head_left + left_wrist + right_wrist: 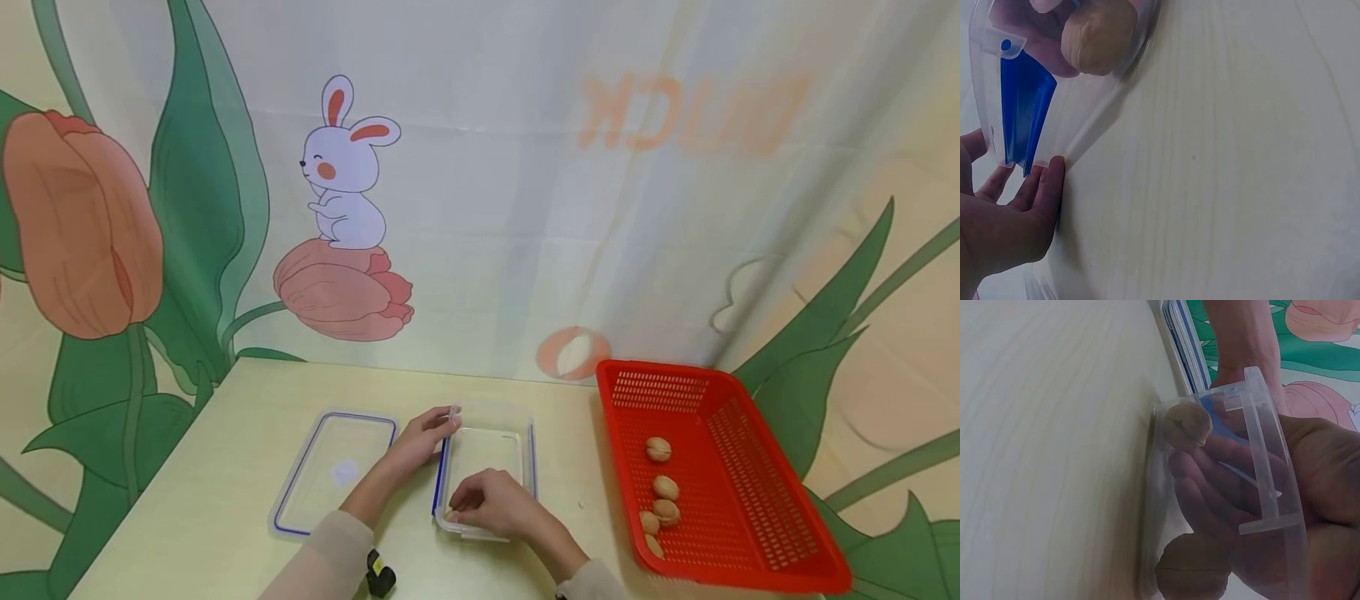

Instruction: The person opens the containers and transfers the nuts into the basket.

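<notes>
My left hand [423, 437] grips the far left part of a clear plastic box [532, 454], its thumb at the rim. In the left wrist view, its fingers lie along the outer wall beside a blue latch [1019, 112]. My right hand [491, 504] reaches inside the box at the near left corner. Its fingertips pinch a walnut [1188, 425] low in that corner, seen through the clear wall. Another walnut [1194, 569] shows through the same wall, under the palm, mostly hidden from the head view by the hand.
Left of the box, a clear lid [300, 471] with a blue seal lies flat on the pale table [225, 500]. A red perforated basket [738, 577] stands on the right, with several walnuts [665, 487] along its left side. A printed curtain [487, 208] hangs behind.
</notes>
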A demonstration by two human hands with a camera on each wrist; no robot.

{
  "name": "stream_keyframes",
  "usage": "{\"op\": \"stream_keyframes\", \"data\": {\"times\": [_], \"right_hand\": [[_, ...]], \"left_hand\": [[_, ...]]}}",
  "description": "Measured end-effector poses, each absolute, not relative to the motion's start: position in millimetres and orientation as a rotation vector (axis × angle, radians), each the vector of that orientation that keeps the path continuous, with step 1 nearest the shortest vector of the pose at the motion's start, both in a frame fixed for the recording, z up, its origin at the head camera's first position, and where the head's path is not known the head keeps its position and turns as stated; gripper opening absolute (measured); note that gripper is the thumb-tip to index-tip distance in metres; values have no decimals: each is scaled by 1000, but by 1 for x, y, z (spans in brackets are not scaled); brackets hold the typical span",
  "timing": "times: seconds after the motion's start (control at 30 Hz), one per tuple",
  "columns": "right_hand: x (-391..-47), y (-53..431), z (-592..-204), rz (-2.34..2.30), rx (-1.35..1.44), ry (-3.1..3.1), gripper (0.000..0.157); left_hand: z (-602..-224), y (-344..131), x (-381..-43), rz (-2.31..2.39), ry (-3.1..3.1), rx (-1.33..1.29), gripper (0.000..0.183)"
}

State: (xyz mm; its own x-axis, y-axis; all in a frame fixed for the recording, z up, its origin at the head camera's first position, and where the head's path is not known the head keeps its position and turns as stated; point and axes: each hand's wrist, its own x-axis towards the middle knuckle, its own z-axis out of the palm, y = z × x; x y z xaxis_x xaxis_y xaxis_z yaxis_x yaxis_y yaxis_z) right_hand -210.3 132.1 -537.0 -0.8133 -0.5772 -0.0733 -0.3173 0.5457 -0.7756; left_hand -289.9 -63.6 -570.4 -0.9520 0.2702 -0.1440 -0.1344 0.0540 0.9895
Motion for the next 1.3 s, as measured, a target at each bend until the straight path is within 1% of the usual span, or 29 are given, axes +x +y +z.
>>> {"op": "stream_keyframes", "data": {"times": [0.13, 0.5, 0.67, 0.83, 1.03, 1.3], "right_hand": [[-210, 131, -541, -1151, -732, 2455, 8], [-207, 129, -545, -1159, -707, 2534, 13], [-208, 129, -541, -1165, -779, 2623, 15], [-207, 132, -531, -1203, -821, 2676, 14], [-205, 145, -514, -1158, -892, 2785, 7], [-200, 179, -481, -1226, -888, 2952, 16]], "left_hand": [[-573, -64, -288, 1967, 2046, 130, 53], [-575, -64, -289, 1961, 2040, 123, 53], [-573, -62, -291, 1969, 2036, 119, 52], [-570, -60, -293, 1967, 2044, 129, 52], [-573, -61, -292, 1961, 2074, 113, 51], [-571, -62, -293, 1973, 2049, 116, 51]]}}
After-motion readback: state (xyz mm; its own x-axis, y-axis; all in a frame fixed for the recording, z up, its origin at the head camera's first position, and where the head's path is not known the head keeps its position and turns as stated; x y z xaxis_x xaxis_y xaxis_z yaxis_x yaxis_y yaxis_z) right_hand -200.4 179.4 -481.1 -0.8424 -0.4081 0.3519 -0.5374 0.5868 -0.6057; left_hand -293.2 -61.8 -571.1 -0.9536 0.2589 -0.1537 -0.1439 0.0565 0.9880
